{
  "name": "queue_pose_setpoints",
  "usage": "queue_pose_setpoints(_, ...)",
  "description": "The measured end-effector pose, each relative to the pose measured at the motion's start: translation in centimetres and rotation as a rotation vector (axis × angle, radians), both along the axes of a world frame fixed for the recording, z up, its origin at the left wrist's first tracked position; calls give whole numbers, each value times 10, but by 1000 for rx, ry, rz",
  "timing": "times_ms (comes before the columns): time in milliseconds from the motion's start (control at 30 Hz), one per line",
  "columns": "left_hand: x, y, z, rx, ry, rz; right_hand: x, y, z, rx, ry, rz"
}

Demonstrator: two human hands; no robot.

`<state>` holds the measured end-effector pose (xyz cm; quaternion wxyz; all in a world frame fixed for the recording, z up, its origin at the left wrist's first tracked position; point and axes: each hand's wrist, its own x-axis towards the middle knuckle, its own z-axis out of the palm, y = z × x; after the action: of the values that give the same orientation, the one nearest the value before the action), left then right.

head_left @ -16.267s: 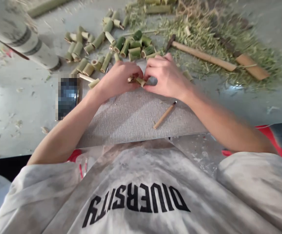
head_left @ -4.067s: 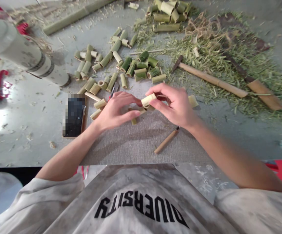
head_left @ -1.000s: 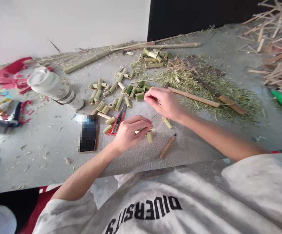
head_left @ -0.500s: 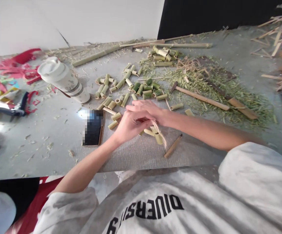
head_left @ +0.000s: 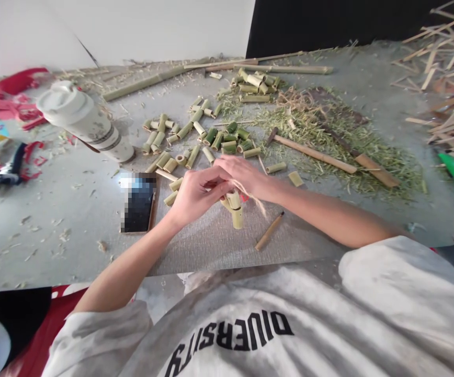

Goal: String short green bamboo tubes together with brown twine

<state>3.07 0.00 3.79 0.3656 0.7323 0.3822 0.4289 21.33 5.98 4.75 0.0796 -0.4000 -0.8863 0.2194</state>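
Observation:
My left hand [head_left: 200,191] is closed in a pinch on a pale strand of twine [head_left: 250,197], whose frayed tail hangs free to the right. My right hand [head_left: 242,174] presses against the left from behind, fingers curled; what it grips is mostly hidden. Just below both hands, short cut bamboo pieces [head_left: 237,218] hang together, the lowest one nearly upright. A small red spot shows beside them, too small to name. On the grey mat lies a thin tool with a wooden handle and dark tip [head_left: 270,231].
A phone [head_left: 138,205] lies left of my hands, a lidded paper cup [head_left: 89,123] beyond it. Several bamboo segments [head_left: 193,156] spread ahead. Further right are a hammer [head_left: 315,153], a wooden-handled blade [head_left: 378,170] and green shavings [head_left: 399,162]. Bamboo poles [head_left: 152,82] lie at the back.
My view has shifted slightly, so the table's things sit further left. The hands have turned a little, showing more of the bamboo pieces. The twine's tail has swung upward.

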Motion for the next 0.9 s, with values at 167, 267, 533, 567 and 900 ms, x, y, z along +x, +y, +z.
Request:
queue_pose_setpoints(167,0,-2,0,-30,36,47,25,10,-5,-74,52,-265)
queue_pose_setpoints(267,1,-1,-1,14,68,86,51,5,1,-44,98,-325)
queue_pose_setpoints(533,2,6,-11,120,126,169,112,-28,16,-89,-31,-213)
queue_pose_setpoints(567,3,7,-12,126,129,170,113,-33,18,-86,-17,-167)
queue_pose_setpoints(900,6,8,-19,203,184,163,88,-66,56,162,-230,-55)
